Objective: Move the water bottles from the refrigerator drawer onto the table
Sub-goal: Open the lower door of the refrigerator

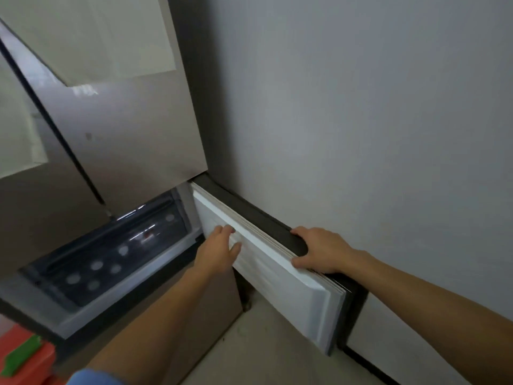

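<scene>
Head view, right hand (pixel 322 250) clamped over drawer front (pixel 277 273) top edge, left hand (pixel 219 250) flat, fingers spread

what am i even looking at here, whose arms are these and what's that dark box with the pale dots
There is one picture, from a camera worn on a person's head, looking down at their own bare arms. No machine is involved. They stand at a refrigerator with its drawer pulled open. The pale dots inside look like caps of water bottles seen from above, though the picture is blurry. The left hand rests flat on the white inner face of the drawer front. The right hand grips that front's dark top edge. Neither hand holds a bottle. No table is in view.
</scene>
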